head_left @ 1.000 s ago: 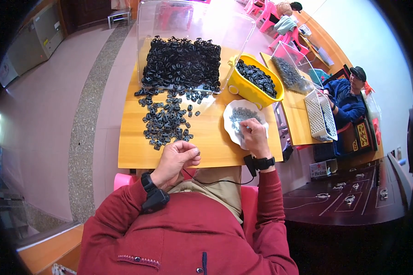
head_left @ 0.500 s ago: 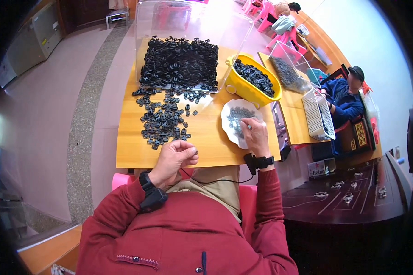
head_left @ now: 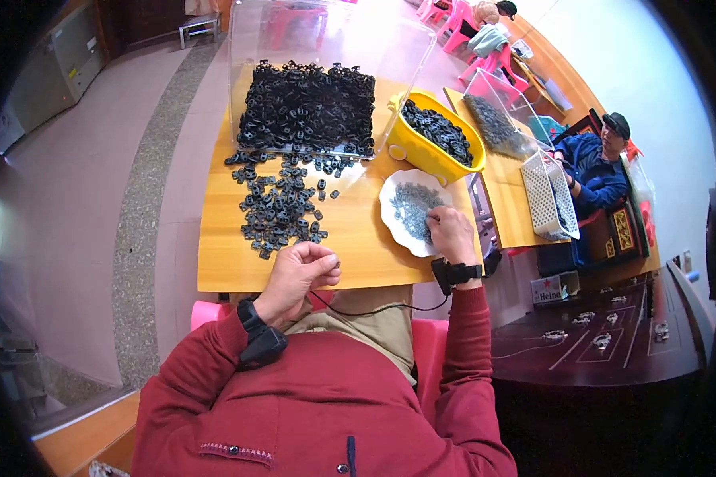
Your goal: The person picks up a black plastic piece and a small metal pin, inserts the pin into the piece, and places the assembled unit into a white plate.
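My left hand [head_left: 301, 272] is closed in a pinch near the table's front edge. A small dark piece, mostly covered by the fingers, shows at its fingertips. Just beyond it lies a loose heap of small black plastic pieces with holes [head_left: 282, 208]. My right hand [head_left: 453, 235] reaches over the right rim of a white scalloped dish [head_left: 387, 199]. Its fingertips are drawn together in the small translucent grey pieces [head_left: 414, 205] in that dish. Whatever they grip is hidden.
A clear plastic bin [head_left: 247, 48] on its side holds many more black pieces. Beside it stands a yellow tub [head_left: 433, 162] of black pieces. At a neighbouring table to the right sits a person in blue [head_left: 601, 171] by a white perforated basket [head_left: 542, 199].
My right hand has shifted slightly right and down, its fingers lowering into the grey pieces at the dish's right side. My left hand keeps its pinch, nearly still.
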Demonstrator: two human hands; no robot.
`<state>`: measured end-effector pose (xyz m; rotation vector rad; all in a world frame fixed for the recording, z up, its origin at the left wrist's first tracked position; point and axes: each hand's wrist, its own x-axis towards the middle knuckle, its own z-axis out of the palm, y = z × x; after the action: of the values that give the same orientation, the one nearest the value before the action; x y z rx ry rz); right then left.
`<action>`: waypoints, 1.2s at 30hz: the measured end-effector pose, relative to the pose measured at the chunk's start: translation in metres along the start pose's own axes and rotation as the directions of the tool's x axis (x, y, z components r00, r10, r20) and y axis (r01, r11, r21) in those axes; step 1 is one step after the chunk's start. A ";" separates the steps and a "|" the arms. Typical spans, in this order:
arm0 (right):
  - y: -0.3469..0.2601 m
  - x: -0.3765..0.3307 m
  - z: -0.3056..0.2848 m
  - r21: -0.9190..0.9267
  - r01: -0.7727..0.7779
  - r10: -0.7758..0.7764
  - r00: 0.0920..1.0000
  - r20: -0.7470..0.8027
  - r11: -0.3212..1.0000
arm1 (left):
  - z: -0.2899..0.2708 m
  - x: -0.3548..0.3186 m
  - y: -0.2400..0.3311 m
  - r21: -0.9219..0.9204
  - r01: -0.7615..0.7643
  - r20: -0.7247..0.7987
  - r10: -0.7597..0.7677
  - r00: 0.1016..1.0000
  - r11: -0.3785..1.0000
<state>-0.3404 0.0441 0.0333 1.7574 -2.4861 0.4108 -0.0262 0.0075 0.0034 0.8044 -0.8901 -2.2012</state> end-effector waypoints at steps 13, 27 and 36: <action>-0.004 -0.001 0.011 0.455 0.062 0.004 0.990 -0.142 0.888 | -0.001 -0.001 0.000 -0.013 -0.004 0.007 0.004 1.000 1.000; -0.113 -0.056 0.010 0.965 -0.232 -0.117 0.962 0.246 0.120 | 0.001 -0.004 -0.004 0.024 -0.009 0.069 0.008 0.998 1.000; -0.133 -0.068 0.022 0.978 -0.194 -0.168 0.964 0.205 0.079 | -0.001 -0.004 -0.004 -0.103 0.011 0.144 0.005 0.990 0.995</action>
<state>-0.1910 0.0592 0.0210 2.0913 -2.3551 2.6631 -0.0240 0.0118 0.0009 0.6040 -0.8348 -2.3107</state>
